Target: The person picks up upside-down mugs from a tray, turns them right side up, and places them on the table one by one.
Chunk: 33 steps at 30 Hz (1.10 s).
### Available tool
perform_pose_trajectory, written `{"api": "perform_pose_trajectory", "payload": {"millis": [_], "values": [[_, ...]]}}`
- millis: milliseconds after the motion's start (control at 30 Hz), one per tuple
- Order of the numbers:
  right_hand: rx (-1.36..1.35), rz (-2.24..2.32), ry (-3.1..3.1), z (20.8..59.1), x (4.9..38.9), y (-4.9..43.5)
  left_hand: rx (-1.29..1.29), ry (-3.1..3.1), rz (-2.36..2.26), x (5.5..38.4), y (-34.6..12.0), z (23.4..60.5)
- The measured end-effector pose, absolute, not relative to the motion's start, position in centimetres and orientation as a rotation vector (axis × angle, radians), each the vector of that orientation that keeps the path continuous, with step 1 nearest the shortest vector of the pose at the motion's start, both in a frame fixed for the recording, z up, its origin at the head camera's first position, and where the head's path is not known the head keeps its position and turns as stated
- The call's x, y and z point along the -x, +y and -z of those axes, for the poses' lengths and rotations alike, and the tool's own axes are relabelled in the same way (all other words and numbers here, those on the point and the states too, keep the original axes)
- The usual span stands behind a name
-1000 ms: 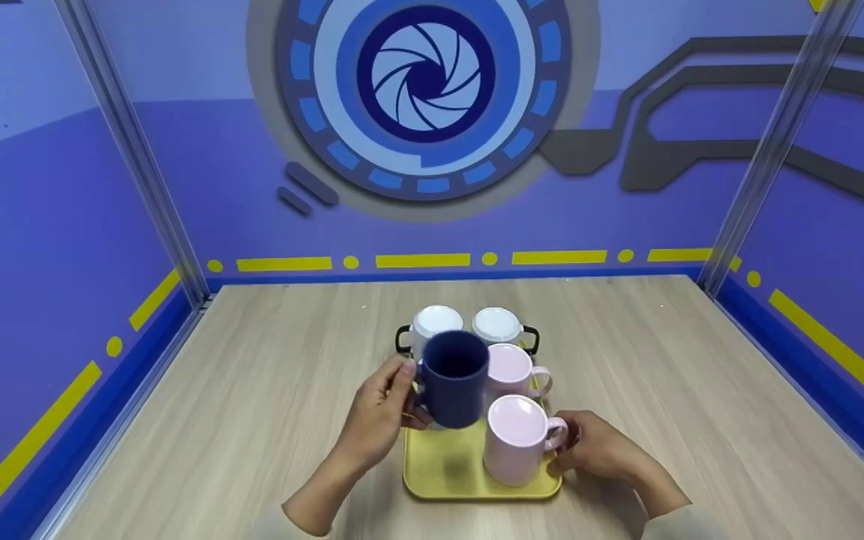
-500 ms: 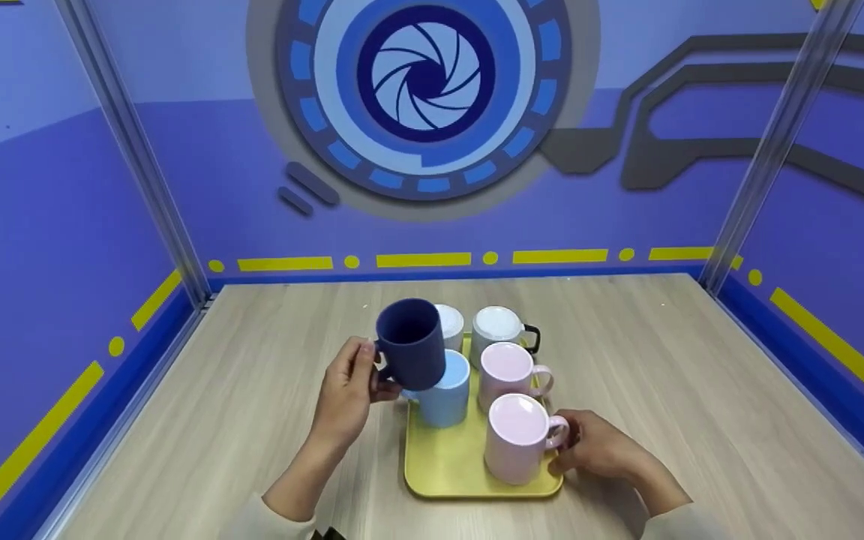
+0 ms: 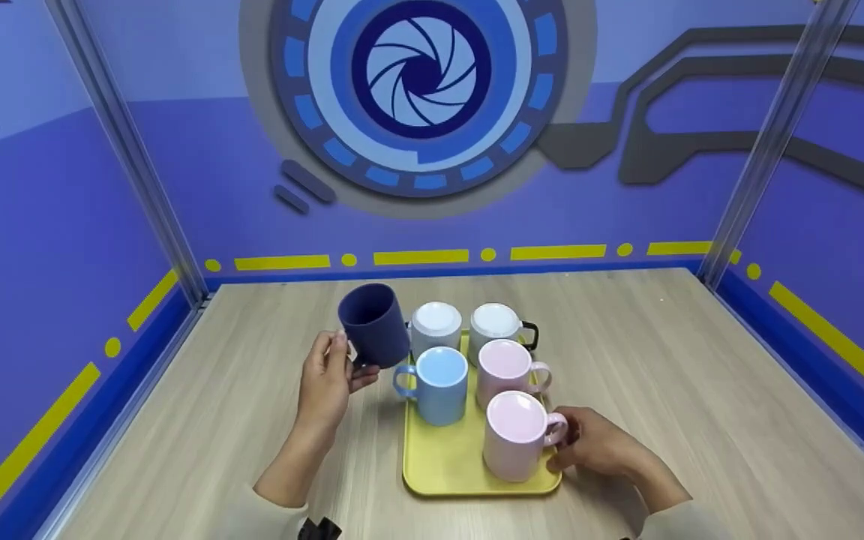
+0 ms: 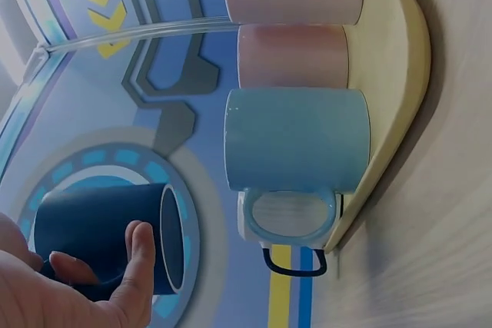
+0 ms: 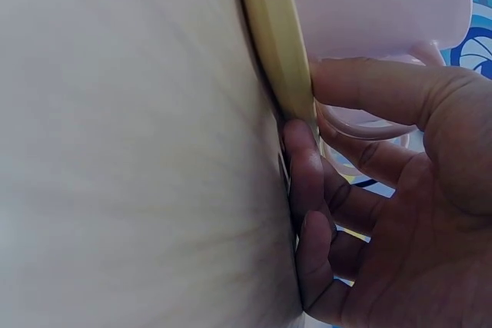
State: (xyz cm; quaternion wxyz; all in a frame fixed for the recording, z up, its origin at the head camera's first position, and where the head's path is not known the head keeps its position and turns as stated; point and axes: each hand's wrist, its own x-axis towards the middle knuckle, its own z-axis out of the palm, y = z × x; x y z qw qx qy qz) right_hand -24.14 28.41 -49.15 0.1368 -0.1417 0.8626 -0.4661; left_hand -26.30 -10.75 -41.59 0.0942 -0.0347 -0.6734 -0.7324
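Note:
My left hand (image 3: 325, 386) holds a dark blue mug (image 3: 378, 330) by its handle, raised left of the yellow tray (image 3: 439, 472). The mug tilts a little and its open mouth shows in the head view. At the tray's near right corner, my right hand (image 3: 598, 444) grips the edge, thumb on the rim and fingers curled low against it in the right wrist view. Beside that hand stands the near pink mug (image 3: 513, 446), with another pink mug (image 3: 503, 379) behind it. A light blue mug (image 3: 442, 394) stands on the tray's left side, handle pointing left.
Two white mugs (image 3: 436, 330) with black handles stand at the tray's far end. The mugs on the tray show closed, flat tops. Blue-purple panels (image 3: 199, 165) enclose the wooden table (image 3: 702, 390) at the back and both sides.
My left hand has carried the dark blue mug from over the tray to the left and away from me, uncovering the light blue mug. My right hand has stayed at the tray's edge.

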Motion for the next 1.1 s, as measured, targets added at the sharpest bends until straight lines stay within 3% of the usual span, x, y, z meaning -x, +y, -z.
{"api": "perform_pose_trajectory", "payload": {"millis": [1100], "values": [[0.387, 1.282, 2.537, 49.1, 24.1, 28.4, -0.363, -1.936, 2.236, 32.0, -13.0, 46.4]]}}
